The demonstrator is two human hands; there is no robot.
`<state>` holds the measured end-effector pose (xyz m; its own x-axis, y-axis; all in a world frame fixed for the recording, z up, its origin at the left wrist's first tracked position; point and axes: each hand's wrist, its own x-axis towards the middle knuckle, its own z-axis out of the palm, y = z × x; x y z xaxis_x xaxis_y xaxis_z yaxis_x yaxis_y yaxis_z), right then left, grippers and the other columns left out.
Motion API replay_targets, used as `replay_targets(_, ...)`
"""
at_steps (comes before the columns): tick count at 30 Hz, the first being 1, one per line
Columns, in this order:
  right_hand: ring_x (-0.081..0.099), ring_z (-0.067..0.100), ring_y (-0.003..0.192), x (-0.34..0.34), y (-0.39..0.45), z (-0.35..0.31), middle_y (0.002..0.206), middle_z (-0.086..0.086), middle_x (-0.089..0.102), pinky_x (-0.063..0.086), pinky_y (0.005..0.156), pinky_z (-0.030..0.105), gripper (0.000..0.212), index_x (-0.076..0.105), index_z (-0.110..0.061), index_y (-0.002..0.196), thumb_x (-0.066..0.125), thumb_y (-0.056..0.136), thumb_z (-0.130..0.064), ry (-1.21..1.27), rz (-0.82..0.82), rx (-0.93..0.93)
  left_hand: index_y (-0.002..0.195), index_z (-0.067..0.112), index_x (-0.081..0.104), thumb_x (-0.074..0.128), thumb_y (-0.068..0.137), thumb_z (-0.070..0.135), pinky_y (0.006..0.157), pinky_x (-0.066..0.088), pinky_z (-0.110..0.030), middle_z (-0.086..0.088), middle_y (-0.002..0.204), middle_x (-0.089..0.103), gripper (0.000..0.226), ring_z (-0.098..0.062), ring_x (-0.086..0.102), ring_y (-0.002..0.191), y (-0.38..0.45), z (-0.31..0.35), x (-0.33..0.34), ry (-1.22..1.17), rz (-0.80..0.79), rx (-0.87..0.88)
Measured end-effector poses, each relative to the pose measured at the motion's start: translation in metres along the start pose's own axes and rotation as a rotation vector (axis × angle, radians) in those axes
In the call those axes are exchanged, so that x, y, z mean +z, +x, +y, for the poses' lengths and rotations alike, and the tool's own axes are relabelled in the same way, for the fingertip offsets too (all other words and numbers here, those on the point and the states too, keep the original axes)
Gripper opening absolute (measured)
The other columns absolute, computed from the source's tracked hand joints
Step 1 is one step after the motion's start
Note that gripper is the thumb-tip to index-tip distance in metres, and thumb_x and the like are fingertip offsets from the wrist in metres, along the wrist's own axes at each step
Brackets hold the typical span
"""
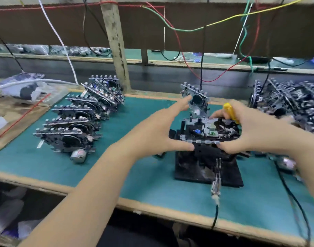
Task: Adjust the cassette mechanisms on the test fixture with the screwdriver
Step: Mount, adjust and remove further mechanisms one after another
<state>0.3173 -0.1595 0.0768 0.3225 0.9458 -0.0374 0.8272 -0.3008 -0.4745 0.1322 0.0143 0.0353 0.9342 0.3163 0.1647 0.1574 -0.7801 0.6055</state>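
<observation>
A black test fixture [193, 168] stands on the green mat, with a cassette mechanism [206, 133] lying flat on top of it. Behind it, a second cassette mechanism [197, 98] stands upright. My left hand [158, 129] is spread wide: its thumb presses the front edge of the flat mechanism and its straight fingers reach back to the upright one. My right hand [256, 132] grips a yellow-handled screwdriver [231, 112] in its curled fingers, and its thumb rests on the mechanism's front edge. The screwdriver's tip is hidden among the parts.
Several cassette mechanisms [76, 122] stand in a row on the left of the mat [117, 166]. A dense pile of mechanisms [295, 104] fills the right. A metal clip on a black cable [216, 184] hangs off the fixture's front. Wires dangle overhead beside a wooden post [117, 50].
</observation>
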Motion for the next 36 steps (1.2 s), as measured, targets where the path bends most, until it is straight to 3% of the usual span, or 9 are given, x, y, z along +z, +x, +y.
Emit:
replay_targets(3, 0.051, 0.018, 0.121, 0.013, 0.002, 0.017, 0.134, -0.011, 0.055, 0.042, 0.093, 0.026, 0.055, 0.034, -0.033, 0.09, 0.081, 0.061, -0.038, 0.038, 0.012, -0.012, 0.156, 0.05, 0.013, 0.087, 0.071, 0.05, 0.098, 0.053, -0.043, 0.03, 0.151, 0.041, 0.112, -0.004, 0.043, 0.135, 0.015, -0.001, 0.002, 0.054, -0.107, -0.053)
replay_targets(6, 0.05, 0.021, 0.12, 0.02, 0.003, 0.023, 0.135, -0.015, 0.054, 0.04, 0.094, 0.04, 0.057, 0.033, -0.029, 0.089, 0.079, 0.059, -0.039, 0.048, 0.032, -0.031, 0.156, 0.039, 0.027, 0.091, 0.068, 0.041, 0.089, 0.038, -0.005, 0.021, 0.151, 0.047, 0.108, 0.024, 0.053, 0.099, 0.021, -0.004, 0.002, 0.067, -0.098, -0.045)
replay_targets(8, 0.05, 0.02, 0.12, 0.021, 0.005, 0.024, 0.136, -0.017, 0.053, 0.038, 0.092, 0.038, 0.057, 0.032, -0.03, 0.089, 0.079, 0.06, -0.041, 0.04, 0.023, -0.036, 0.153, 0.033, 0.032, 0.093, 0.067, 0.036, 0.083, 0.036, -0.006, 0.018, 0.149, 0.05, 0.105, 0.03, 0.051, 0.079, 0.023, -0.003, 0.003, 0.012, -0.094, -0.087)
replay_targets(12, 0.051, 0.01, 0.12, 0.008, 0.006, 0.03, 0.133, -0.027, 0.045, 0.04, 0.091, 0.031, 0.074, 0.037, -0.034, 0.11, 0.087, 0.057, -0.049, -0.046, -0.068, 0.021, 0.15, 0.026, 0.037, 0.095, 0.065, 0.032, 0.108, 0.037, -0.025, 0.014, 0.149, 0.049, 0.103, 0.0, 0.046, 0.133, 0.025, 0.001, 0.008, -0.011, -0.087, -0.17)
replay_targets(20, 0.047, 0.004, 0.109, -0.008, 0.003, 0.04, 0.142, -0.024, 0.049, 0.03, 0.07, -0.004, 0.072, 0.032, -0.036, 0.091, 0.096, 0.058, -0.042, -0.195, -0.063, 0.069, 0.158, 0.029, 0.023, 0.083, 0.069, 0.061, 0.111, 0.035, -0.033, 0.006, 0.16, 0.034, 0.112, -0.019, 0.033, 0.145, 0.014, -0.02, 0.013, 0.18, -0.124, -0.406)
replay_targets(25, 0.046, 0.002, 0.106, -0.005, 0.002, 0.043, 0.143, -0.022, 0.053, 0.022, 0.065, -0.011, 0.069, 0.032, -0.031, 0.086, 0.096, 0.06, -0.037, -0.187, -0.013, 0.088, 0.14, 0.037, 0.049, 0.074, 0.081, 0.057, 0.087, 0.039, -0.034, -0.004, 0.135, 0.051, 0.067, -0.026, 0.042, 0.126, -0.006, -0.042, 0.022, 0.334, -0.02, -0.625)
replay_targets(29, 0.049, -0.018, 0.099, -0.004, 0.0, 0.048, 0.141, -0.021, 0.054, 0.027, 0.067, -0.007, 0.069, 0.034, -0.02, 0.088, 0.096, 0.061, -0.031, -0.096, -0.038, 0.12, 0.106, 0.04, 0.067, 0.083, 0.074, 0.042, 0.077, 0.043, -0.022, 0.009, 0.113, 0.068, 0.036, -0.009, 0.062, 0.1, -0.007, -0.036, -0.002, 0.001, 0.231, -0.528)
replay_targets(31, 0.049, -0.004, 0.111, -0.005, 0.0, 0.049, 0.142, -0.022, 0.053, 0.032, 0.068, -0.003, 0.069, 0.034, -0.018, 0.089, 0.096, 0.061, -0.029, -0.042, -0.047, 0.133, 0.102, 0.042, 0.068, 0.082, 0.07, 0.045, 0.083, 0.045, -0.015, 0.02, 0.107, 0.069, 0.035, 0.005, 0.062, 0.1, 0.001, -0.014, -0.008, -0.176, 0.313, -0.332)
replay_targets(36, 0.045, 0.002, 0.119, -0.003, -0.003, 0.047, 0.132, -0.025, 0.045, 0.038, 0.083, 0.013, 0.074, 0.038, -0.028, 0.106, 0.096, 0.062, -0.032, 0.033, -0.037, 0.154, 0.108, 0.039, 0.068, 0.074, 0.087, 0.027, 0.097, 0.038, -0.014, 0.018, 0.121, 0.067, 0.025, 0.0, 0.054, 0.111, 0.027, 0.032, 0.007, 0.035, 0.063, 0.056)
